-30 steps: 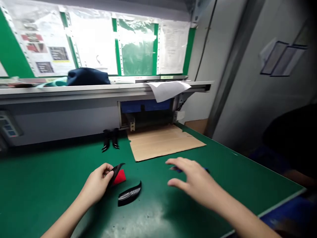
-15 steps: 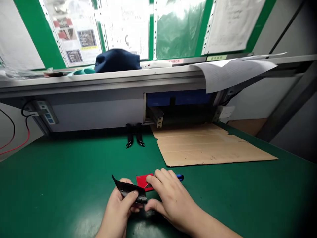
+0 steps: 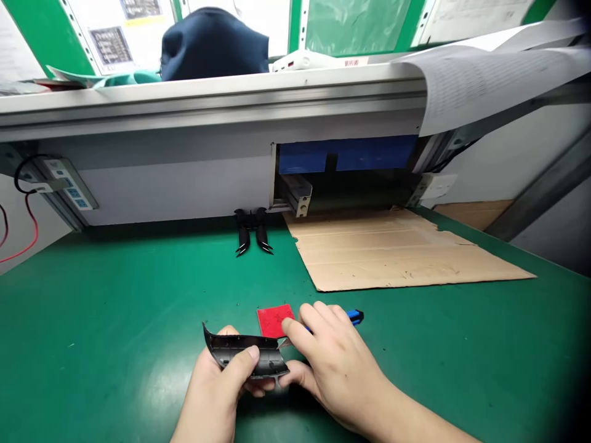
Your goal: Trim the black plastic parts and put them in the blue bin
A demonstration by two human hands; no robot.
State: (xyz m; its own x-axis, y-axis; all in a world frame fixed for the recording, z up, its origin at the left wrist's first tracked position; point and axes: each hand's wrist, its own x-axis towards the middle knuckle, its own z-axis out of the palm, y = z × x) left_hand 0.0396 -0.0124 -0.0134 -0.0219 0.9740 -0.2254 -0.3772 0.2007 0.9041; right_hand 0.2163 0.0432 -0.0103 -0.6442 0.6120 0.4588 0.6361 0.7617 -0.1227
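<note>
My left hand (image 3: 220,383) grasps the black plastic piece (image 3: 249,355) low in the middle, my thumb pressed on its hollow inner side and the other fingers wrapped behind it. The piece lies crosswise in front of me, its long axis running left to right, the thin curled tip up at the left and the broad end pointing at my right hand (image 3: 335,363). That right hand is bent round a blue-handled knife (image 3: 356,317), which runs under my fingers; its grey blade (image 3: 285,343) peeps out by my index finger, right beside the broad end. Whether the edge touches the plastic I cannot tell, nor whether my right thumb bears on the piece or only sits against its corner. My knuckles hide most of the knife, and the piece's outer face is turned away from me. Just beyond lies a red pad (image 3: 273,320), its right corner covered by my fingers. Farther off are a sheet of cardboard (image 3: 406,258) and some dark curved parts (image 3: 252,231), hard to tell apart in the shade under the shelf (image 3: 212,101).
</note>
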